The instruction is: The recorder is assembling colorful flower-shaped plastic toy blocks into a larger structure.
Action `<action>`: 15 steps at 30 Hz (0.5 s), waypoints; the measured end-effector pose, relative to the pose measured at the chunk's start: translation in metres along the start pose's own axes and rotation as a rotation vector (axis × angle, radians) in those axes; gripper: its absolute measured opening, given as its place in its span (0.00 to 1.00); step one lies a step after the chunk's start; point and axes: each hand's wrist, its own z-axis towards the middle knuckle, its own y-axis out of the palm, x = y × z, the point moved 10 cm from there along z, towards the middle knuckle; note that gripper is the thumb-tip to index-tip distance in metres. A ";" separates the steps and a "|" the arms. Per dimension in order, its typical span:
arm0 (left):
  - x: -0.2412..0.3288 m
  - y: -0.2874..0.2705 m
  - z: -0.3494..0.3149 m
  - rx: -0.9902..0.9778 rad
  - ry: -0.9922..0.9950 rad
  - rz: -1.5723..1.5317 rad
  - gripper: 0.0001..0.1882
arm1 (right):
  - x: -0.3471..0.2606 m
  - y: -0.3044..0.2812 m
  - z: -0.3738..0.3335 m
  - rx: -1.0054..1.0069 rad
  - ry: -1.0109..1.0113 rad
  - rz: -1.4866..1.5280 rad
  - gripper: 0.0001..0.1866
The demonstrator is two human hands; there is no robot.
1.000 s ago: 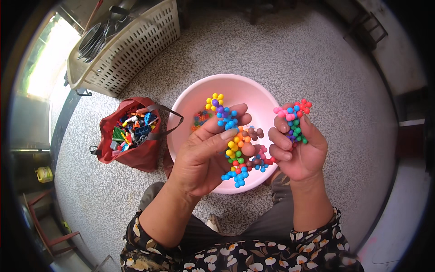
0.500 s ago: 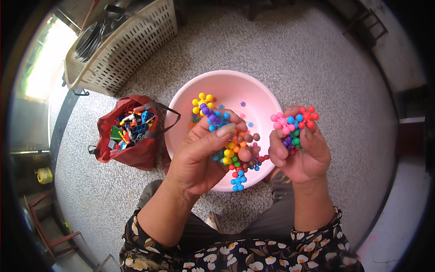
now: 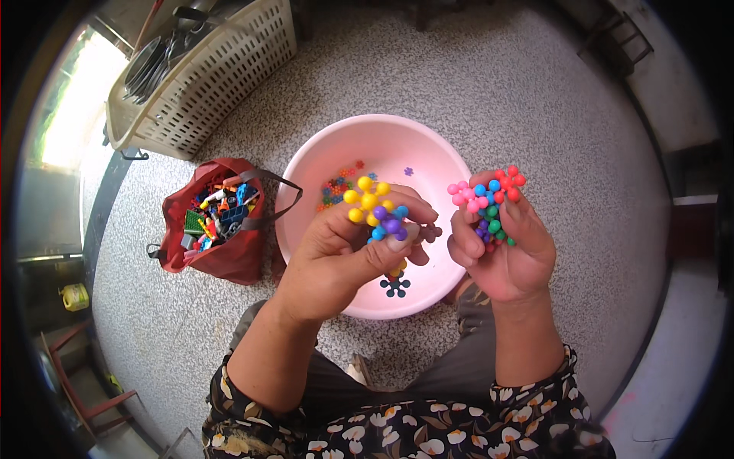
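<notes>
My left hand (image 3: 329,264) is closed over the pink basin, gripping a cluster of ball-ended plastic building pieces. Yellow knobs (image 3: 368,200) stick up from it, with purple and blue knobs beside the thumb. A brown piece (image 3: 430,232) shows past the fingertips, and a dark teal piece (image 3: 395,284) shows below the hand; whether it joins the cluster I cannot tell. To the right, my right hand (image 3: 508,256) pinches a second cluster of knobbed pieces (image 3: 482,196) in pink, blue, red, green and purple. The two clusters are apart. Fingers hide part of each.
The pink basin (image 3: 382,138) stands on the speckled floor between my legs, several small knobbed pieces (image 3: 336,190) lying inside. To its left sits a red bag (image 3: 243,264) full of mixed toy bricks. A white slotted basket (image 3: 214,92) holding dark pans stands at the far left.
My left hand has turned its cluster: the yellow end has moved right and down, and the many-coloured lower part has gone from sight. My right hand has shifted slightly, still holding its cluster.
</notes>
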 end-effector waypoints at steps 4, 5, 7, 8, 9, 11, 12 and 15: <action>-0.002 0.005 -0.001 -0.118 -0.084 -0.503 0.19 | 0.002 -0.004 0.003 0.078 -0.006 0.101 0.15; 0.002 0.008 0.000 -0.174 -0.065 -0.560 0.22 | 0.004 -0.005 0.004 0.086 -0.010 0.113 0.15; 0.001 0.008 0.000 -0.196 -0.050 -0.751 0.23 | 0.012 0.000 0.005 0.055 0.045 0.200 0.15; 0.003 0.009 -0.001 -0.218 -0.035 -0.941 0.24 | 0.020 0.005 0.004 0.024 0.100 0.288 0.16; 0.000 0.008 -0.002 -0.151 -0.049 -0.971 0.26 | 0.028 0.006 0.003 0.036 0.156 0.323 0.16; 0.002 0.009 0.000 -0.170 -0.038 -0.897 0.27 | 0.037 0.013 0.004 -0.018 0.190 0.306 0.16; 0.003 0.010 0.001 -0.188 -0.028 -0.822 0.27 | 0.042 0.019 0.003 -0.073 0.223 0.291 0.16; 0.008 0.012 0.003 -0.157 -0.039 -0.657 0.28 | 0.044 0.014 0.004 -0.046 0.226 0.224 0.16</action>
